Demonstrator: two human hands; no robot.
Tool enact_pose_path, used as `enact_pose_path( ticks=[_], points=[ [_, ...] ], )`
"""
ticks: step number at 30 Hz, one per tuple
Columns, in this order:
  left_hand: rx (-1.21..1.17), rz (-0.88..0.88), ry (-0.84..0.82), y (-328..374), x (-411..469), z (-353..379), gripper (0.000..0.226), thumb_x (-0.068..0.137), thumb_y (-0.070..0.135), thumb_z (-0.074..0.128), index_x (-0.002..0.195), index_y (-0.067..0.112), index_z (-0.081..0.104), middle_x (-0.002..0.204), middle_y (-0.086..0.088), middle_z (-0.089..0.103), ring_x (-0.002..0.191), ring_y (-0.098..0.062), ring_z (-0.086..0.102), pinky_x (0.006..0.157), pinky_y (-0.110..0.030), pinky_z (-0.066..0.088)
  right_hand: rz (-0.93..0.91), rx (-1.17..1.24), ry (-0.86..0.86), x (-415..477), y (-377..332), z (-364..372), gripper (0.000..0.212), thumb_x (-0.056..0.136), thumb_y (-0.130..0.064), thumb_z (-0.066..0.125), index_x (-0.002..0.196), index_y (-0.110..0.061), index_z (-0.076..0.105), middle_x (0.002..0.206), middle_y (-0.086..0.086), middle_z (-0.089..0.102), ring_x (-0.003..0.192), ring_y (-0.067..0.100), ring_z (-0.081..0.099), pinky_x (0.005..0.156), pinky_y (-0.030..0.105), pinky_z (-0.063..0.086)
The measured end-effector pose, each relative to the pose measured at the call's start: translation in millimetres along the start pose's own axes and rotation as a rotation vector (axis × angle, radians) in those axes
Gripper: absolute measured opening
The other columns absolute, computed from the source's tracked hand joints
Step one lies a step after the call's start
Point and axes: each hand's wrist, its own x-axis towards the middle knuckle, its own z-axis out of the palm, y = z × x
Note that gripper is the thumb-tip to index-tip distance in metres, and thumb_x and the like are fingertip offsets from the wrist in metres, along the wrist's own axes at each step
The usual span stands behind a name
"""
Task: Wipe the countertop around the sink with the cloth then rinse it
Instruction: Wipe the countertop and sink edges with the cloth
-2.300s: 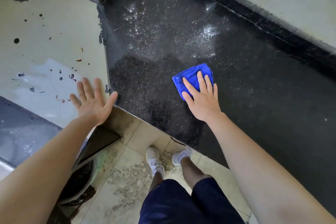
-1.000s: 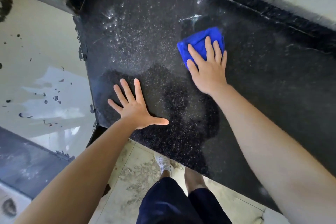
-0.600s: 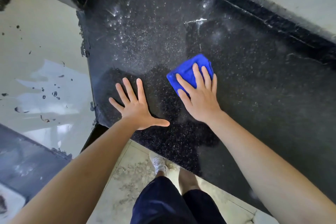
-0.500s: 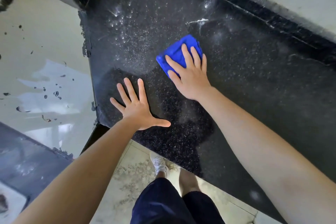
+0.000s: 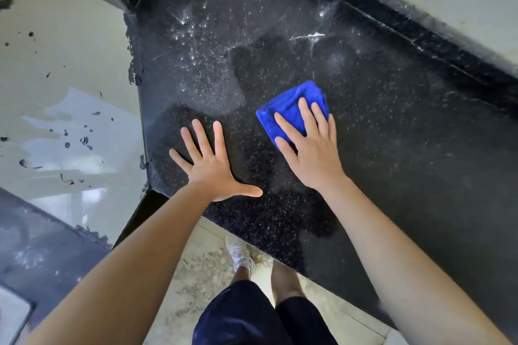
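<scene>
Left hand (image 5: 213,168) flat, splayed — right hand (image 5: 311,154) flat, fingers straight

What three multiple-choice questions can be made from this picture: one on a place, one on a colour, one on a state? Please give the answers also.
1. Where does the cloth lie?
A. on the floor
B. on the dark countertop
C. in a bucket

2. What colour is the cloth?
A. blue
B. red
C. white

3. How is the left hand?
A. curled round the cloth
B. flat on the countertop, fingers spread
C. holding a bottle

Answers:
1 B: the right hand presses the cloth onto the speckled countertop.
2 A: the cloth is bright blue against the black stone.
3 B: the left hand's palm is down, its fingers are straight and apart, and it holds nothing.
</scene>
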Motion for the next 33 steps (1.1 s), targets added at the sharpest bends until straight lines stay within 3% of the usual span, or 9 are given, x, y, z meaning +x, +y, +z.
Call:
enact_pose_path(
  ticks=[3,10,14,23,29,33],
  points=[
    [0.0,0.01,0.003,-1.1,1.1,0.9,0.174,0.025,0.101,0.058,0.137,0.024,-0.05,0.142,-0.014,-0.057,0.132,-0.041,-0.05,0.107,-0.076,-0.012,-0.001,-0.006,-0.049,-2.3,23.1,-6.7,0.053,0.102,-0.062,0.03,0.153,-0.047,0.029,0.169,0.006,0.008,0.154,0.031,0.004,0.123,0.057,0.006],
    [-0.005,0.02,-0.011,-1.4,2.2,-1.5,0.172,0.028,0.102,0.057,0.136,0.023,-0.051,0.142,-0.015,-0.057,0.132,-0.043,-0.05,0.107,-0.077,-0.012,0.245,0.08,-0.058,146.2,20.9,-52.9,0.056,0.101,-0.063,0.026,0.155,-0.049,0.018,0.169,0.006,-0.008,0.154,0.033,-0.007,0.123,0.057,-0.001],
    [0.0,0.015,-0.017,0.0,2.1,-3.7,0.171,0.029,0.102,0.057,0.135,0.023,-0.052,0.14,-0.015,-0.059,0.131,-0.043,-0.05,0.107,-0.077,-0.012,0.298,0.09,-0.093,180.5,4.3,-60.5,0.055,0.103,-0.058,0.024,0.156,-0.048,0.015,0.169,0.007,-0.01,0.154,0.035,-0.009,0.122,0.061,-0.002],
    [0.007,0.004,0.0,-0.1,0.3,-2.8,0.172,0.025,0.103,0.055,0.135,0.026,-0.052,0.142,-0.013,-0.057,0.134,-0.041,-0.048,0.108,-0.075,-0.013,0.137,0.052,-0.008,54.0,40.2,-27.3,0.052,0.103,-0.06,0.03,0.154,-0.048,0.027,0.169,0.003,0.005,0.154,0.03,0.003,0.124,0.054,0.004],
    [0.02,0.01,0.005,-0.9,-1.6,-1.6,0.171,0.023,0.105,0.051,0.137,0.027,-0.05,0.146,-0.013,-0.054,0.136,-0.041,-0.045,0.11,-0.075,-0.011,0.341,0.074,-0.007,-14.7,107.7,-28.8,0.055,0.102,-0.063,0.028,0.155,-0.05,0.02,0.169,0.0,-0.003,0.155,0.025,-0.004,0.125,0.051,0.001],
    [0.021,0.014,0.009,0.7,-3.0,-2.2,0.172,0.023,0.104,0.053,0.136,0.028,-0.051,0.145,-0.012,-0.055,0.136,-0.04,-0.045,0.109,-0.074,-0.012,0.499,0.12,0.017,-56.1,117.1,-23.2,0.055,0.103,-0.06,0.028,0.156,-0.047,0.019,0.169,0.003,-0.004,0.155,0.026,-0.006,0.124,0.053,0.0]
  ],
)
